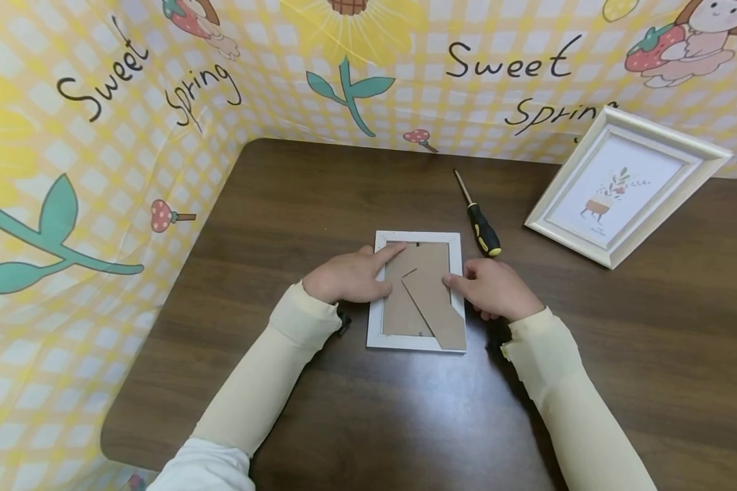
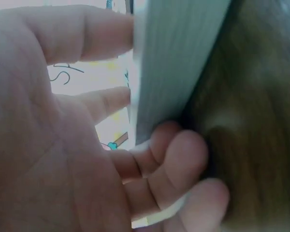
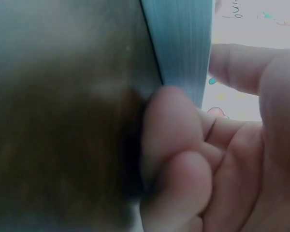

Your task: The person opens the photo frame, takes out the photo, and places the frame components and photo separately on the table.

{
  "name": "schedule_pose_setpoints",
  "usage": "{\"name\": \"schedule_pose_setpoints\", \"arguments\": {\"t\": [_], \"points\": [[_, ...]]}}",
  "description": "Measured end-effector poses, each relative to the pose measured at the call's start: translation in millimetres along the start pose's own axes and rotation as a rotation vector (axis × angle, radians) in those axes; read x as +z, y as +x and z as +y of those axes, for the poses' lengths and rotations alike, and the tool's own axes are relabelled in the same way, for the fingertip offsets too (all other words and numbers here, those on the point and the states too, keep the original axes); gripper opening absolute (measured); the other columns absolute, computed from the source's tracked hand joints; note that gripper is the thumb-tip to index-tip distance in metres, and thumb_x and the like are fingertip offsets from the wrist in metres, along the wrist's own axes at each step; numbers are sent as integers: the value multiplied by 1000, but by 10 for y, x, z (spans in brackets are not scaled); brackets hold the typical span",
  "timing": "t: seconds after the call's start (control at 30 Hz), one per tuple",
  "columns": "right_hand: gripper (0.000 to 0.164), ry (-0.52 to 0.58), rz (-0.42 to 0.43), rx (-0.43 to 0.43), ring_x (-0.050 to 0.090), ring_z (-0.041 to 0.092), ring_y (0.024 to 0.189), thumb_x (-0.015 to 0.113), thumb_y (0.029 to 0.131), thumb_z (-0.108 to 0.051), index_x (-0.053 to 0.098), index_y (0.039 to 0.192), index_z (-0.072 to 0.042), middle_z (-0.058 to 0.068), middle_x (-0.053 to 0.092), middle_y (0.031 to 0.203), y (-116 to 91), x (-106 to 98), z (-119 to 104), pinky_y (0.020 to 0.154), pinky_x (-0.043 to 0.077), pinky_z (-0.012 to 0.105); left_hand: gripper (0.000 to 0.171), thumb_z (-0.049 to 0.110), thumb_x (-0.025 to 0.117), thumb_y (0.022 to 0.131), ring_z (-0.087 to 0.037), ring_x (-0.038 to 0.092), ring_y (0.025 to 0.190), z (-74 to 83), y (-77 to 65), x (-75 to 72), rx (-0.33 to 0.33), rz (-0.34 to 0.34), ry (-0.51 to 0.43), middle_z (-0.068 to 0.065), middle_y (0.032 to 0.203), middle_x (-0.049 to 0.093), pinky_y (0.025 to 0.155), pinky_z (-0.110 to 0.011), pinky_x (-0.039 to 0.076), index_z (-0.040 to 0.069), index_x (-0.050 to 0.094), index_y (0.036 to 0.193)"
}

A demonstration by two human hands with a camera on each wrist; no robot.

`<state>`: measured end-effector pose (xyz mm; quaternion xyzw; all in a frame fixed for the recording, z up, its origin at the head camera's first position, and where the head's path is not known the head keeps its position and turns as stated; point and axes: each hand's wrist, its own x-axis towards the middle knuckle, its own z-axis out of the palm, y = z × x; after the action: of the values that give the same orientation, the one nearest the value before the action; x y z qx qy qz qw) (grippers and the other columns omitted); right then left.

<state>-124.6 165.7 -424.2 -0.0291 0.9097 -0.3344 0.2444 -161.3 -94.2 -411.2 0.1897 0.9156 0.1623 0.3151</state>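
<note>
Head view: white frame (image 1: 399, 342) lies face down on the table (image 1: 319, 416), between the two hands. Left hand (image 1: 347, 276): index straight on the brown backing (image 1: 430, 262), thumb on the near edge. Right hand (image 1: 497, 286) pinches the opposite edge, thumb on top. Stand (image 1: 439, 310) folded flat. Screwdriver (image 1: 482, 228) just beyond the right hand; second frame (image 1: 626, 187) farther right.

Left wrist view: thumb and index meet the frame's edge, other fingers folded low at its side.

Right wrist view: thumb above, curled finger against the lower side.

Risks, my judgement: an uneven lift could let one edge slip; pressing the backing hard might bow it; a rightward swing could knock the screwdriver.
</note>
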Motion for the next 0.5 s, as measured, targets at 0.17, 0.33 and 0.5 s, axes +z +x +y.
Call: {"name": "schedule_pose_setpoints", "arguments": {"t": [0.17,0.33,0.5], "points": [[39,-46,16,11,55,20,47,59,98,-43,57,80,-9,5,53,58,35,26,-10,49,46,35,95,67,61,88,-27,62,78,127,-53,51,-41,31,99,-16,126,47,70,-40,50,39,8,163],[38,-71,30,-3,55,21,46,58,98,-43,57,80,-9,5,54,58,50,43,-9,50,46,35,116,79,62,80,-29,61,75,355,-142,165,-105,97,226,-25,133,45,68,-40,52,25,4,164],[36,-77,34,-14,56,21,46,57,97,-40,58,81,-8,6,56,60,49,32,-6,50,46,35,124,82,63,76,-23,56,59,513,-210,276,-144,124,326,-25,126,48,54,-34,47,20,4,164]]}}
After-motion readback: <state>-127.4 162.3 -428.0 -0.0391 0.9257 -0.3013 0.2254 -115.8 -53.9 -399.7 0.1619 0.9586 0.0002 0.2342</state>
